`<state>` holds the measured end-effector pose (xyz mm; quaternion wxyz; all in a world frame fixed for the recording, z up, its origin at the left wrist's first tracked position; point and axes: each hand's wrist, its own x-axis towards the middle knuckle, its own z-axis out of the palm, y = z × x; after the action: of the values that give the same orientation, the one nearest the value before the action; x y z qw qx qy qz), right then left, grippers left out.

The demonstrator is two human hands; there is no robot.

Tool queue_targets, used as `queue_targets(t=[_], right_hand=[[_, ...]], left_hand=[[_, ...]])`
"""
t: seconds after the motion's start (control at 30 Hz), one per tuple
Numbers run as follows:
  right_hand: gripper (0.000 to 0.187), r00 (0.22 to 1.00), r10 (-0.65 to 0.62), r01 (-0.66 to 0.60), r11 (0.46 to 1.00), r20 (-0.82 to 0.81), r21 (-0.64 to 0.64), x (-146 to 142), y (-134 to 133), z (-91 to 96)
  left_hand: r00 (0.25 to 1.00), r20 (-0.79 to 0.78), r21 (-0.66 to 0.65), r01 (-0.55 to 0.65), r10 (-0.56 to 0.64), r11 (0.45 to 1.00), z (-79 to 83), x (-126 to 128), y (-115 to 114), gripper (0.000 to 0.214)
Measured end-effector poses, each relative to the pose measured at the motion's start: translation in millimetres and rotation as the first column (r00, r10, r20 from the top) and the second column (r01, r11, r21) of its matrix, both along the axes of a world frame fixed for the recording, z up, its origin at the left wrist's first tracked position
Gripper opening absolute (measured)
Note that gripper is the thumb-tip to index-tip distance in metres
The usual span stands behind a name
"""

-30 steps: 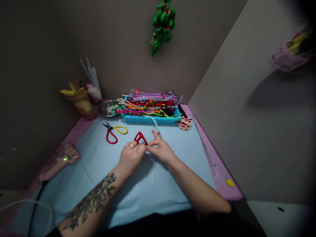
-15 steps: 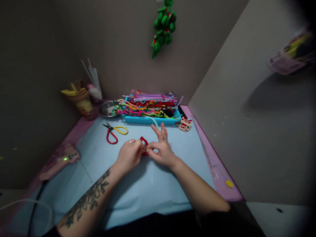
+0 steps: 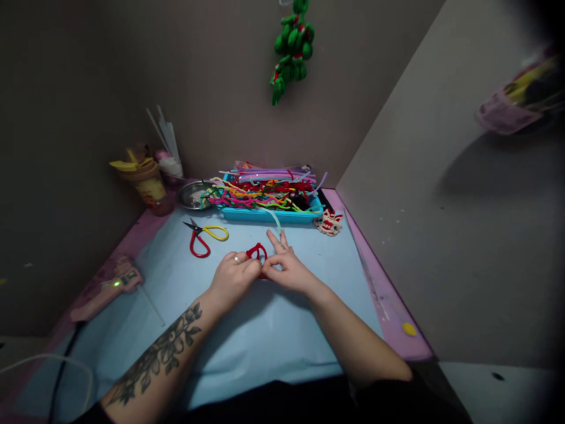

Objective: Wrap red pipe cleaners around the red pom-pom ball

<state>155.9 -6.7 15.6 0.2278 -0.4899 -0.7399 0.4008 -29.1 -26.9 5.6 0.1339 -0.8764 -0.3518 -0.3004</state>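
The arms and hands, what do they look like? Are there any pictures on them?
Yes! The left forearm has a dark tattoo of flowers and leaves, and the left hand wears a silvery ring. The right hand has a small dark mark. The sleeves are black.

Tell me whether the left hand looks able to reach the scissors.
Probably yes: the scissors lie beyond the left hand with nothing visible between, though it holds a red looped piece.
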Motion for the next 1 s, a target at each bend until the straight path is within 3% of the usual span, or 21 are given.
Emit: queue_targets(t=[0.33,0.47,0.6,0.83,1.0], right_hand=[[0.017,0.984,0.045,-0.067,0.991,-0.173,-0.119,7.8,1.5,-8.7],[0.012,0.986,0.068,-0.081,0.993,-0.154,-0.08,7.0,0.4,-9.6],[0.014,0.988,0.045,-0.051,0.998,-0.151,-0.04,6.0,-0.4,-8.5],[0.029,0.982,0.029,-0.058,0.987,-0.188,-0.147,6.0,0.0,-2.0],[0.028,0.97,-0.039,-0.012,0.978,-0.239,-0.207,2.4,-2.7,-2.7]], left_hand=[[0.999,0.014,0.077,0.047,-0.048,0.996,2.8,0.9,-0.8,0.018],[0.997,-0.008,0.039,0.074,-0.074,0.996,4.8,0.0,-0.6,0.019],[0.997,-0.024,0.038,0.075,-0.074,0.996,7.6,-1.3,-0.3,0.019],[0.999,-0.022,0.017,0.04,-0.04,0.999,5.2,-4.3,-0.9,0.02],[0.998,0.005,0.059,0.058,-0.059,0.997,7.1,-4.4,-1.7,0.023]])
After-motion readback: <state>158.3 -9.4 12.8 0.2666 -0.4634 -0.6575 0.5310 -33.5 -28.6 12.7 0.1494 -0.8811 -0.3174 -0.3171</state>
